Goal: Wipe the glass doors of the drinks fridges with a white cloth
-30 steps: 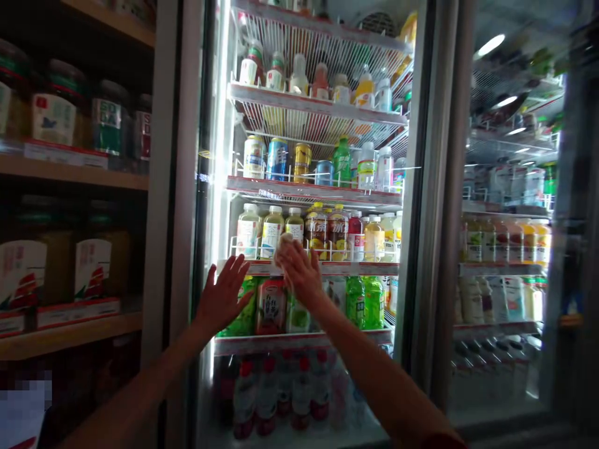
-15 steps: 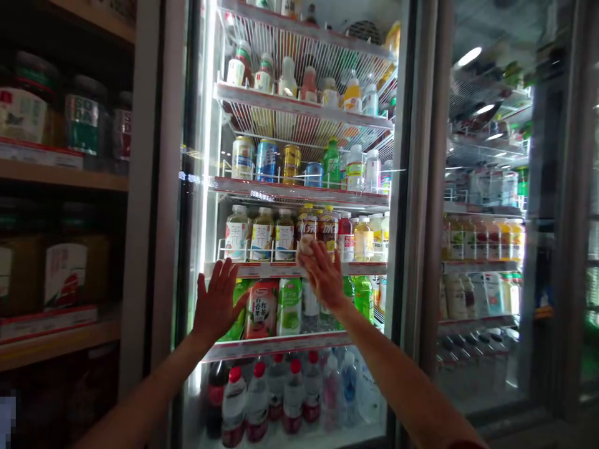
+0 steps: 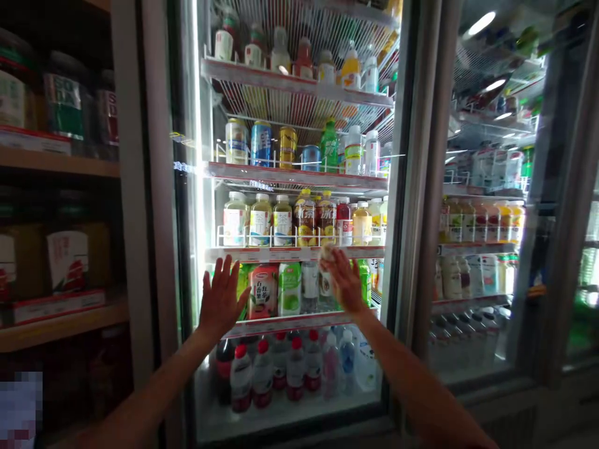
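My left hand (image 3: 221, 299) lies flat, fingers spread, against the glass door (image 3: 290, 349) of a lit drinks fridge, near its left edge. My right hand (image 3: 344, 280) presses a small pale cloth (image 3: 326, 252) against the same glass, further right, at the height of the third shelf's price strip (image 3: 262, 254). Behind the glass stand rows of bottles: pale tea bottles (image 3: 259, 218), a red-labelled carton-like bottle (image 3: 263, 291), green bottles and red-capped bottles (image 3: 262, 374) at the bottom.
A second fridge (image 3: 486, 206) with a glass door stands to the right, its frame (image 3: 421, 187) between the two. Wooden shelves (image 3: 60, 163) with jars and boxes fill the left side. Cans (image 3: 261, 143) line the second shelf.
My right hand with the cloth has slid rightward and slightly down across the glass. My left hand has stayed flat near the left edge. The view has shifted a little.
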{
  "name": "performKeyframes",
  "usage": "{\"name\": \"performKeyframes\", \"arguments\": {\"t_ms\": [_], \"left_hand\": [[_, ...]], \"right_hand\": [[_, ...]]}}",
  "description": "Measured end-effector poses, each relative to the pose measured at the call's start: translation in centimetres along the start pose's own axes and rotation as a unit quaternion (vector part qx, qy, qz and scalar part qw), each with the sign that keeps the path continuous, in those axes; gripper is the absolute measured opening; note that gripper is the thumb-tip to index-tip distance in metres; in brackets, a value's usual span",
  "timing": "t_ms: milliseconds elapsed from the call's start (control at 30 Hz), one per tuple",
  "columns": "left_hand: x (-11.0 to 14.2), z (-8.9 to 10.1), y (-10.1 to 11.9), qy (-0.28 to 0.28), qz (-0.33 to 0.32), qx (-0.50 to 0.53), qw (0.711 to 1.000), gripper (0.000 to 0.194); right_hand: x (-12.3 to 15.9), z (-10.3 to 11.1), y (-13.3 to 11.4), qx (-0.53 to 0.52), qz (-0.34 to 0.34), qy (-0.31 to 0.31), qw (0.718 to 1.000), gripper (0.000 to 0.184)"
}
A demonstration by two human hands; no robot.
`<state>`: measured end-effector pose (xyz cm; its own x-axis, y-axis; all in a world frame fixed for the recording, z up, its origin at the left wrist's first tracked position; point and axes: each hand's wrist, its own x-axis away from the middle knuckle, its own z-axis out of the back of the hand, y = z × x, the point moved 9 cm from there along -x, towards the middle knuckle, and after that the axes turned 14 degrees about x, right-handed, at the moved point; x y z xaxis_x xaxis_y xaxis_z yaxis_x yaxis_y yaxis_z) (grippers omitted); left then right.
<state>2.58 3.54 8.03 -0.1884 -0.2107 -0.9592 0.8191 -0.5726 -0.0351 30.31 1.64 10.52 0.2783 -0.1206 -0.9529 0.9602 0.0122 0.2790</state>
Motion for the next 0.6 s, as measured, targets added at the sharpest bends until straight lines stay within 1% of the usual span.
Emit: {"name": "performKeyframes", "arguments": {"t_ms": [33, 67, 100, 133, 167, 200, 233, 300, 333, 367, 400, 433, 467, 500, 533, 567, 600], "left_hand": [[0.7, -0.3, 0.2, -0.01, -0.002, 0.0, 1.0, 0.071], [1.2, -0.5, 0.4, -0.016, -0.002, 0.0, 1.0, 0.071], [1.7, -0.7, 0.5, -0.02, 0.001, 0.0, 1.0, 0.072], [2.0, -0.8, 0.6, -0.021, 0.006, 0.001, 1.0, 0.072], [2.2, -0.9, 0.7, -0.021, 0.012, 0.001, 1.0, 0.073], [2.3, -1.0, 0.8, -0.019, 0.016, 0.0, 1.0, 0.074], [2.4, -0.9, 0.9, -0.019, 0.019, 0.001, 1.0, 0.074], [2.8, -0.9, 1.0, -0.028, 0.015, 0.002, 1.0, 0.073], [3.2, -0.9, 1.0, -0.034, 0.008, 0.002, 0.999, 0.072], [3.6, -0.9, 1.1, -0.043, 0.0, 0.0, 0.999, 0.071], [4.1, -0.9, 1.2, -0.053, -0.01, -0.004, 0.999, 0.07], [4.6, -1.0, 1.2, -0.062, -0.019, -0.009, 0.998, 0.069], [5.1, -1.0, 1.3, -0.069, -0.027, -0.015, 0.997, 0.069], [5.5, -1.0, 1.4, -0.073, -0.032, -0.021, 0.997, 0.069], [5.7, -1.1, 1.4, -0.075, -0.034, -0.026, 0.996, 0.069], [5.8, -1.1, 1.5, -0.073, -0.032, -0.031, 0.996, 0.069], [5.9, -1.0, 1.6, -0.07, -0.029, -0.033, 0.997, 0.069]], "right_hand": [[0.5, 0.4, 2.8, 0.017, -0.057, 0.016, 0.998, 0.044], [1.0, 1.0, 5.8, 0.033, -0.131, 0.041, 0.99, 0.044], [1.6, 1.5, 8.2, 0.045, -0.201, 0.069, 0.976, 0.045], [2.2, 1.9, 9.4, 0.047, -0.249, 0.091, 0.963, 0.047], [2.6, 2.0, 9.3, 0.041, -0.268, 0.102, 0.957, 0.048], [2.7, 1.8, 7.8, 0.028, -0.253, 0.096, 0.962, 0.049], [2.6, 1.3, 5.4, 0.01, -0.212, 0.078, 0.974, 0.05], [2.8, 0.3, -0.5, -0.024, -0.081, 0.021, 0.996, 0.052], [3.1, 0.0, -2.7, -0.03, -0.015, -0.007, 0.999, 0.052], [3.5, -0.2, -3.7, -0.026, 0.027, -0.025, 0.999, 0.052], [3.7, -0.3, -3.3, -0.013, 0.038, -0.032, 0.999, 0.051], [3.8, -0.2, -1.5, 0.006, 0.012, -0.026, 1.0, 0.051], [3.7, 0.1, 1.1, 0.028, -0.046, -0.009, 0.998, 0.051], [3.8, 0.6, 3.9, 0.047, -0.12, 0.015, 0.992, 0.051], [4.1, 1.1, 6.2, 0.058, -0.192, 0.04, 0.979, 0.053], [4.5, 1.4, 7.3, 0.059, -0.243, 0.06, 0.966, 0.054], [4.8, 1.5, 7.1, 0.05, -0.26, 0.065, 0.962, 0.056]]}}
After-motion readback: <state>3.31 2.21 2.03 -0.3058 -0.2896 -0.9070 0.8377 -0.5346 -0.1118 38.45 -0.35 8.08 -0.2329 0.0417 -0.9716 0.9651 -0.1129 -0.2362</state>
